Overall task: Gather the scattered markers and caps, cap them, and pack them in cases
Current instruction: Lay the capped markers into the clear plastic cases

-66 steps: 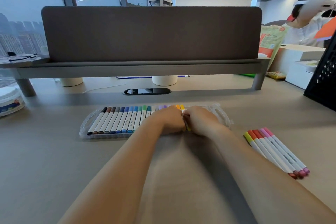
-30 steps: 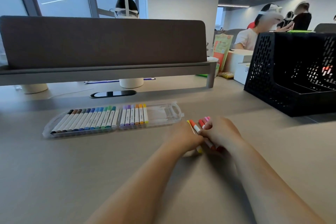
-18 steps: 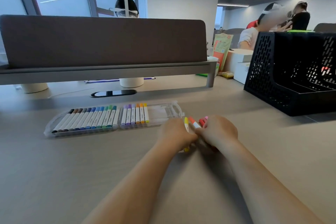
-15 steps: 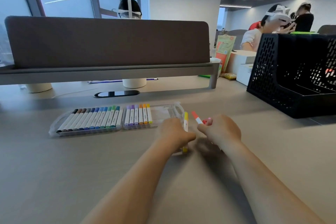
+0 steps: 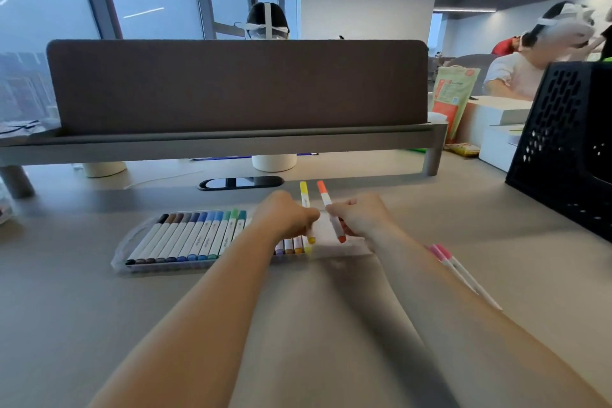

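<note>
Your left hand (image 5: 284,219) is curled round a yellow marker (image 5: 304,196). Your right hand (image 5: 359,217) pinches an orange marker (image 5: 326,199) near its middle. Both markers are capped at each end and stand nearly upright. They lean slightly apart at the top, with a narrow gap between your hands.

Both hands hover over the right part of the clear case (image 5: 130,243), which lies flat across the worktop (image 5: 66,308). In the case a row of markers (image 5: 192,235) runs from black on the left through browns and blues to green. Your left forearm hides the next few. Purple, orange and yellow ends show just under your left hand, and bare plastic lies beside them at the right end, below your right hand.

The pink markers (image 5: 445,257) lie loose on the worktop just beside your right forearm, partly hidden by it. Open worktop spreads to the near left and between your arms.

Well to the right a black rack (image 5: 563,142) stands near the worktop's edge. Behind the case is a dark slot (image 5: 240,182). Behind that a raised shelf (image 5: 231,144) on legs carries a grey screen (image 5: 238,86), with white cups (image 5: 274,162) beneath it. Windows and people in headsets fill the room beyond.
</note>
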Demonstrator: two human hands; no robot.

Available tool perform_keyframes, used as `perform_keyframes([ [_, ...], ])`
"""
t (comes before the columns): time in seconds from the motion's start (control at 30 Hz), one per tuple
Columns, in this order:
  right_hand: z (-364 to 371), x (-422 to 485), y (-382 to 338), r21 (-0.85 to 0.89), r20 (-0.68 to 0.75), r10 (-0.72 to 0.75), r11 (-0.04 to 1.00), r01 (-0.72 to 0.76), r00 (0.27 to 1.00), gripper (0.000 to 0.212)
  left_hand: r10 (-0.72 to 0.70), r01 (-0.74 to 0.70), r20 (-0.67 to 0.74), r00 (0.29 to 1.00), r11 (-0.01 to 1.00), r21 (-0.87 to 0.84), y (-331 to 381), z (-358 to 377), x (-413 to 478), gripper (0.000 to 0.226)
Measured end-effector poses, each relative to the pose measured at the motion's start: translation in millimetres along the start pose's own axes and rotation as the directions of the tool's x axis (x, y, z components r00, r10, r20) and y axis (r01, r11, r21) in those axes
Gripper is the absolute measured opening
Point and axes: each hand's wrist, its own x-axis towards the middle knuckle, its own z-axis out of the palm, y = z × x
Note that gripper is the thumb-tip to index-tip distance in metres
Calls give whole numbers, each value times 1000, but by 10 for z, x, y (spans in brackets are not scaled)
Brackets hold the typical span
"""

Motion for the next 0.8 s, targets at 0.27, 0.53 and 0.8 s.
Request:
perform_keyframes([
  [0.27, 208, 314, 88, -256, 64, 14, 967, 3, 998, 26, 8, -21, 100, 995, 991, 130, 17, 96, 148, 28],
  [0.53, 294, 344, 180, -471, -57, -64, 882, 30, 996, 22, 105, -109, 28, 994, 954, 278, -64, 161, 109, 28],
  [0.8, 303, 342, 245, -505, -48, -105, 861, 67, 993, 20, 169, -174, 47, 985, 973, 149, -146, 143, 55, 33],
])
